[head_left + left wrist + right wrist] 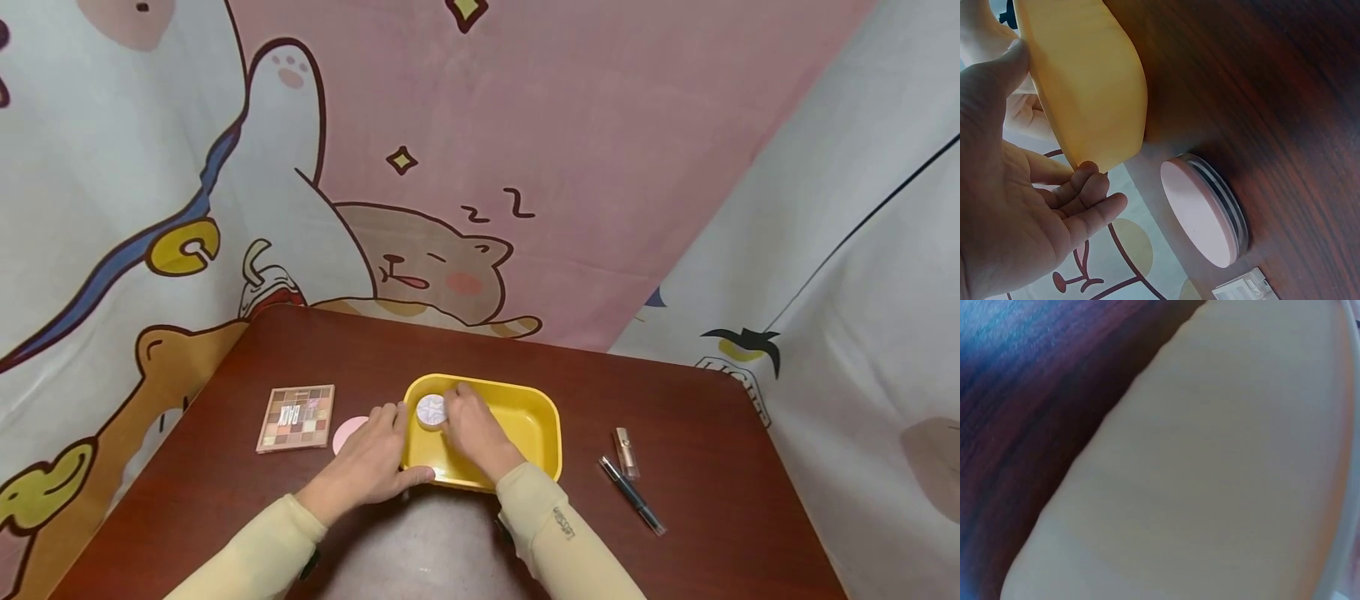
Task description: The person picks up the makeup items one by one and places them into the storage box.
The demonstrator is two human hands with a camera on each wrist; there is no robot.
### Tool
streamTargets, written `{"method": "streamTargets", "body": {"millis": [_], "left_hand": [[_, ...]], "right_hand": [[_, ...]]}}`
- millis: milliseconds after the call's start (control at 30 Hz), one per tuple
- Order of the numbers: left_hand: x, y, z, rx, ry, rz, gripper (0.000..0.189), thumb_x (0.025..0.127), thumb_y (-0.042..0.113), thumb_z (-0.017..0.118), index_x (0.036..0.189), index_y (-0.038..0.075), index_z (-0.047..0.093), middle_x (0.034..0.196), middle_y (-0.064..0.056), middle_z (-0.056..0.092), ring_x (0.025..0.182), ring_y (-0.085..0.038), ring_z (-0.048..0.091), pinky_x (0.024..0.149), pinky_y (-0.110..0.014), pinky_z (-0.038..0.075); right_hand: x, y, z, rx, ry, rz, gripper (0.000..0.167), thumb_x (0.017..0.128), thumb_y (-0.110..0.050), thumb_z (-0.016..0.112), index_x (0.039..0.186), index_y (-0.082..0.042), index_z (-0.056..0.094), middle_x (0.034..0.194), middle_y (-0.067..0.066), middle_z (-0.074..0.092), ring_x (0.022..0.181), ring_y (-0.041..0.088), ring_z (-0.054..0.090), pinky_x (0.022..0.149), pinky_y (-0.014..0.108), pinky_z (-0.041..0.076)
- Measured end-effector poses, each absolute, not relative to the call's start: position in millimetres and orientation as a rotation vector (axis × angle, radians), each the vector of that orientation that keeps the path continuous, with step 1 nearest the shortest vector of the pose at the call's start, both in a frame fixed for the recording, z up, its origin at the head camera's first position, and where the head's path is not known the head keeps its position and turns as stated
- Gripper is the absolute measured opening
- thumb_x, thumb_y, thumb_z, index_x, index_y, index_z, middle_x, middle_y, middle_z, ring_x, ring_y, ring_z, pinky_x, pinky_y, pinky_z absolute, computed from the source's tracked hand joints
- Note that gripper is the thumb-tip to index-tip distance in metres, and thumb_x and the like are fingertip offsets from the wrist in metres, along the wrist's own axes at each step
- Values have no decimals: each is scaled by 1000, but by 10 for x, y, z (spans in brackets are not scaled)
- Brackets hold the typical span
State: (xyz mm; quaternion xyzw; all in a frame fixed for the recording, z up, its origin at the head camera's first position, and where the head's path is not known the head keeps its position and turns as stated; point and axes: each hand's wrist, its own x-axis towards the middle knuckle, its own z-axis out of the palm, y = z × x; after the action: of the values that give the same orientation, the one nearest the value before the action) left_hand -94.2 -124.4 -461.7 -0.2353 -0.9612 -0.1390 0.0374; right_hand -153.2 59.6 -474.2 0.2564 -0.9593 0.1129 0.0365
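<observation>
A yellow plastic tray (525,433) rests on the table. The left hand (371,458) holds its left end, thumb at the near rim and fingers along the left side; in the left wrist view these fingers (1094,215) curl at the tray's corner. Inside the tray, the right hand (476,429) grips the right edge of a round, pale lilac compact (431,411) with a star on its lid; its fingertips are partly hidden. Beside the left hand lies a round pink-lidded container (1200,212), partly covered by that hand in the head view. The tray wall (1210,462) fills the blurred right wrist view.
An eyeshadow palette (297,418) lies at the left of the brown table (720,467). To the tray's right are a pinkish-gold lipstick tube (625,452) and a dark pen-like cosmetic (633,495) with clear ends. A printed cloth (585,167) hangs behind the table.
</observation>
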Motion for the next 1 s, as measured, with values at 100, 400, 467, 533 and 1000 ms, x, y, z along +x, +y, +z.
{"method": "streamTargets", "body": {"millis": [100, 400, 467, 533, 1000], "left_hand": [[-934, -1245, -4615, -719, -2958, -428, 95, 81, 59, 82, 133, -14, 49, 112, -21, 56, 93, -28, 49, 83, -39, 50], [-935, -1245, -4597, -730, -2953, -412, 96, 81, 59, 81, 132, -15, 49, 112, -22, 56, 91, -28, 49, 81, -38, 49], [-934, -1244, -4595, -731, -2957, -411, 96, 82, 59, 81, 133, -15, 49, 113, -22, 56, 91, -28, 49, 82, -38, 49], [-934, -1244, -4593, -731, -2957, -414, 96, 81, 59, 81, 133, -15, 49, 112, -22, 56, 91, -27, 49, 81, -38, 49], [-932, -1236, -4596, -693, -2990, -438, 98, 80, 58, 83, 135, -15, 47, 112, -22, 56, 93, -28, 49, 84, -39, 49]], "right_hand": [[-1512, 638, -4704, 797, -2949, 364, 29, 87, -14, 82, 106, 3, 68, 100, 14, 60, 92, 27, 62, 89, 37, 55], [-1515, 775, -4640, 759, -2983, 436, 31, 88, -19, 82, 109, -1, 69, 112, 16, 64, 105, 33, 63, 96, 44, 52], [-1513, 812, -4628, 746, -2995, 463, 34, 88, -19, 82, 112, 0, 69, 116, 17, 64, 108, 34, 63, 97, 44, 52], [-1508, 849, -4616, 738, -2997, 485, 36, 88, -20, 82, 114, 1, 69, 118, 18, 64, 109, 34, 63, 98, 45, 52], [-1418, 1062, -4507, 665, -2986, 624, 49, 88, -20, 83, 129, 1, 66, 126, 22, 63, 117, 40, 61, 103, 49, 50]]}}
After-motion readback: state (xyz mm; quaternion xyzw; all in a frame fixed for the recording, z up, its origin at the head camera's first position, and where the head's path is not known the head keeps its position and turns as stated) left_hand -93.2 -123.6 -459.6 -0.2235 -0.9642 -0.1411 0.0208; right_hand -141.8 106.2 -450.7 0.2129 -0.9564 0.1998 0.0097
